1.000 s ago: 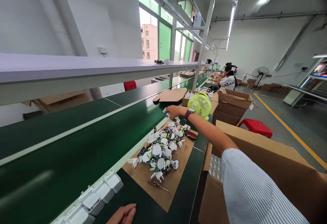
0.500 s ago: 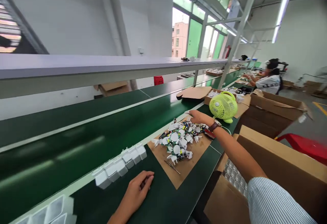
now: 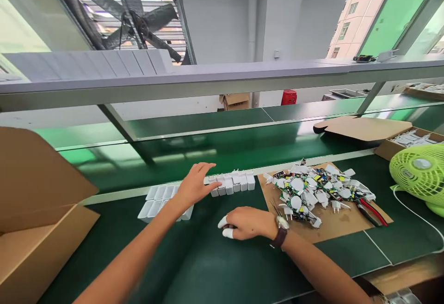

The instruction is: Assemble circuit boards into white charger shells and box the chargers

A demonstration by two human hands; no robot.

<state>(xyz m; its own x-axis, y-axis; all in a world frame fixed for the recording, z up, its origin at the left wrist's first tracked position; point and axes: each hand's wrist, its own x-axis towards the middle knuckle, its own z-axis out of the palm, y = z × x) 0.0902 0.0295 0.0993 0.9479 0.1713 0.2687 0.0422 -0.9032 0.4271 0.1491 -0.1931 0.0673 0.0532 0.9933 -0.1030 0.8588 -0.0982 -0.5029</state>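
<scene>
My left hand [image 3: 196, 185] reaches forward with thumb and fingers spread, its tips close to a row of small white plastic housings [image 3: 236, 184]. I see nothing in its grasp. Below it, my right hand [image 3: 246, 223] hangs low over the green bench, loosely curled, with white covers on the thumb and a finger. A small gap shows between those two tips and no object is visible there; the other fingers are hidden. Beside its wrist, thin tweezers [image 3: 276, 208] lie on a cardboard sheet [image 3: 333, 234] under a heap of white-and-green circuit parts [image 3: 305, 193].
White open-topped trays [image 3: 161, 200] stand left, partly behind my left forearm. Red-handled pliers [image 3: 373, 211] lie right of the heap, near a green fan [image 3: 418, 170] with a cable. An open carton [image 3: 45, 248] stands at left. A shelf [image 3: 222, 73] crosses above the belt.
The view has turned left. My right hand has come back from the far side of the heap towards me. My left hand has risen from the bench to the white housings, its fingers spreading.
</scene>
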